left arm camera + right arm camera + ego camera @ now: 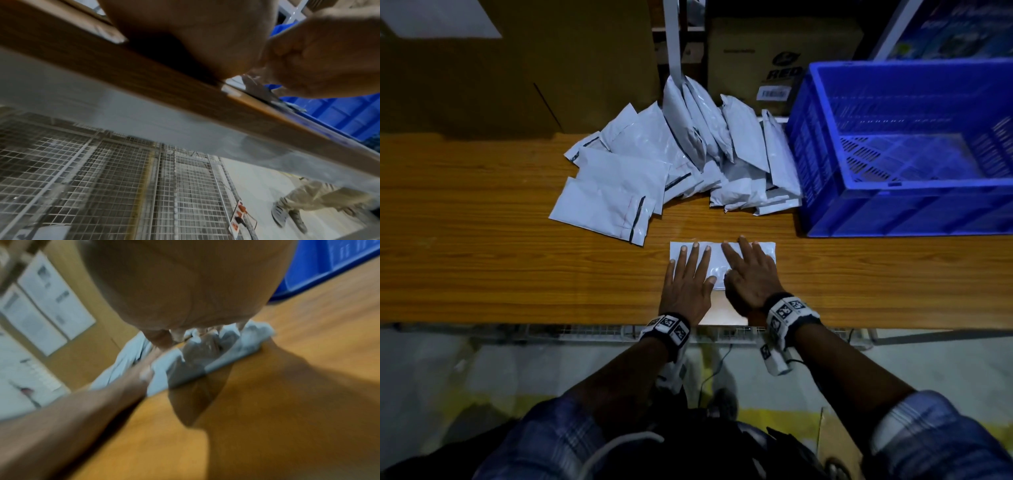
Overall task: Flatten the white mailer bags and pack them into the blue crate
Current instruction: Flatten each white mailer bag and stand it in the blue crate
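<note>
One white mailer bag (717, 255) lies flat on the wooden table (482, 267) near its front edge. My left hand (688, 274) presses its left half with straight, spread fingers. My right hand (748, 270) lies flat on its right half, fingers straight. In the blurred right wrist view the bag (207, 356) shows under my right palm (185, 288), with my left forearm (72, 410) alongside. A heap of white mailer bags (674, 161) lies behind, some flat, some leaning. The blue crate (907, 147) stands at the right with nothing visible inside.
Large cardboard boxes (517, 68) stand behind the table at the left and middle. A grey upright post (673, 37) rises behind the heap. Below the table edge are a wire-mesh shelf (102, 186) and a pale floor. Another person's legs (308, 203) are on that floor.
</note>
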The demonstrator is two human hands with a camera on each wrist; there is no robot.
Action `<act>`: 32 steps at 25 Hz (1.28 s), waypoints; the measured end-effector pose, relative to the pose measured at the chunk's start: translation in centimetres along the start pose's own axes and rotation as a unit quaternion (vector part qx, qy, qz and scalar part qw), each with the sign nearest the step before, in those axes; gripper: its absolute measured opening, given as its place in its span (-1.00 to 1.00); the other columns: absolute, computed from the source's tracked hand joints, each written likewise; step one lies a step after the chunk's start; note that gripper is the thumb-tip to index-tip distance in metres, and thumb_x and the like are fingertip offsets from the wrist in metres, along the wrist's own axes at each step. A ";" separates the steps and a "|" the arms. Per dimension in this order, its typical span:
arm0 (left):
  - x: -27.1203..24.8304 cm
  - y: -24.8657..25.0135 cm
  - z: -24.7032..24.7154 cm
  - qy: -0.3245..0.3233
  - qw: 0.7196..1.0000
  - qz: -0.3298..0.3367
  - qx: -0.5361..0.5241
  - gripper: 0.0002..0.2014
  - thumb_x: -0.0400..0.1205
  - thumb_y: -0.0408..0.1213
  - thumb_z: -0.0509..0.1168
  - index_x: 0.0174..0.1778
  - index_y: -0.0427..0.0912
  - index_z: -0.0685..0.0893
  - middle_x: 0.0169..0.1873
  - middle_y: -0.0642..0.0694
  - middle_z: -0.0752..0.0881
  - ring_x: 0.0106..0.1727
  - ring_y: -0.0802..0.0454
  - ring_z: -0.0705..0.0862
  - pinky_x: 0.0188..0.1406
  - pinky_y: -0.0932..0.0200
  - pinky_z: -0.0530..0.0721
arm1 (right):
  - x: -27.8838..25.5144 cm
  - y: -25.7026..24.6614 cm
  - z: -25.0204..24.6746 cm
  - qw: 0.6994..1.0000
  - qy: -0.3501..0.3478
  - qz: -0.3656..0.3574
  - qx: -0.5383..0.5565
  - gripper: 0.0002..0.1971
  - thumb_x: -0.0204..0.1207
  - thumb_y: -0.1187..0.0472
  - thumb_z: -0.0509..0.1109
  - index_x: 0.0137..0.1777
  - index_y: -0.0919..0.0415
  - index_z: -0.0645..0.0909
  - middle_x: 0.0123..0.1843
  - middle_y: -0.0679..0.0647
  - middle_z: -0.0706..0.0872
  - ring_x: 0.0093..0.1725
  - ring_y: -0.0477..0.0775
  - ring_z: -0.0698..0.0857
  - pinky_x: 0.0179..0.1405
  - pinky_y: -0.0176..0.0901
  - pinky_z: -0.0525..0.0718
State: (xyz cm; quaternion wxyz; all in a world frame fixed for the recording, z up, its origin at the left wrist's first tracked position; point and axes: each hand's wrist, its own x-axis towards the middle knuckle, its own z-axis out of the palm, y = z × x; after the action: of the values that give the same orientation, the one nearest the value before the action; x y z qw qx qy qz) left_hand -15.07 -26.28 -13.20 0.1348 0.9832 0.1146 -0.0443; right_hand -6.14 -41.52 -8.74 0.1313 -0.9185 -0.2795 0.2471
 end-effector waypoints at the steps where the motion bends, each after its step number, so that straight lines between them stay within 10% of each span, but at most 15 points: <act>1: 0.0 0.0 0.0 -0.003 1.000 0.002 -0.006 -0.38 0.79 0.08 -0.19 0.77 0.07 -0.19 0.77 -0.02 -0.19 0.76 -0.05 -0.26 0.74 -0.17 -0.15 | 0.2 0.1 -0.9 1.000 -0.008 0.003 -0.021 -0.30 0.67 -0.11 0.05 0.71 -0.25 -0.24 0.76 0.01 -0.27 0.72 0.23 -0.27 0.66 0.32 -0.19; 6: -0.7 0.6 -0.5 0.007 0.996 -0.031 -0.078 -0.30 0.78 0.09 -0.01 0.76 0.10 -0.23 0.76 -0.03 -0.23 0.77 -0.09 -0.25 0.71 -0.27 -0.03 | 1.3 -0.4 -4.3 0.991 -0.007 -0.012 -0.132 0.04 0.28 -0.11 0.61 0.69 0.03 0.12 0.62 0.19 0.32 0.62 0.34 0.22 0.62 0.37 0.12; 10: -0.4 2.1 -3.6 0.026 0.987 -0.071 -0.139 -0.07 0.69 0.05 0.29 0.73 0.16 -0.30 0.76 0.09 -0.25 0.76 -0.13 -0.16 0.62 -0.30 0.04 | 0.6 -1.5 -7.1 0.974 0.087 -0.063 -0.200 -0.41 0.36 0.11 0.56 0.40 0.13 0.52 0.34 0.19 0.55 0.34 0.31 0.51 0.42 0.23 0.40; 15: 1.0 2.3 -8.4 0.123 0.992 -0.026 0.000 -0.48 0.59 -0.18 0.41 0.49 0.00 0.48 0.71 -0.06 0.20 0.71 -0.16 0.10 0.54 -0.31 0.13 | -1.0 -1.8 -8.5 0.968 0.177 -0.097 -0.146 -0.69 0.36 0.20 0.50 0.11 0.07 0.62 0.10 0.11 0.66 0.03 0.27 0.67 -0.07 0.05 0.56; 20: -0.3 2.2 -7.7 0.093 0.994 0.021 0.054 -0.61 0.38 -0.30 0.51 0.08 0.01 0.60 0.55 -0.03 0.47 0.57 -0.09 0.37 0.48 -0.14 0.32 | -2.6 -1.5 -4.4 0.954 0.230 -0.094 -0.166 -0.65 0.43 0.15 0.48 0.21 0.15 0.58 0.40 0.18 0.60 0.39 0.33 0.51 0.22 0.21 0.51; 25: -2.2 1.8 -3.4 -0.022 0.999 -0.003 -0.046 -0.61 0.37 -0.24 0.45 0.05 -0.02 0.48 0.68 -0.11 0.30 0.72 -0.09 0.19 0.65 -0.11 0.22 | -3.8 0.3 2.1 0.996 0.006 -0.029 -0.082 0.02 0.33 0.01 0.45 0.73 0.04 -0.05 0.77 0.08 -0.19 0.73 0.24 -0.19 0.67 0.29 0.02; 32: -1.1 1.5 -2.3 0.053 0.998 0.011 -0.024 -0.47 0.76 0.11 0.02 0.64 0.01 0.31 0.70 -0.10 0.25 0.69 -0.12 0.21 0.63 -0.21 0.23 | -3.1 -0.2 3.2 0.992 0.125 -0.008 -0.008 -0.43 0.75 -0.16 -0.19 0.73 -0.20 -0.23 0.75 -0.03 -0.33 0.71 0.17 -0.38 0.67 0.20 -0.28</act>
State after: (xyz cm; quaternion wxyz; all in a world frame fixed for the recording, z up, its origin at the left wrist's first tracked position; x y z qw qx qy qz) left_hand -15.70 -27.32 -10.50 0.1529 0.9819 0.1115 0.0119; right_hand -10.18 -42.80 -10.21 0.1597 -0.9411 -0.2699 0.1266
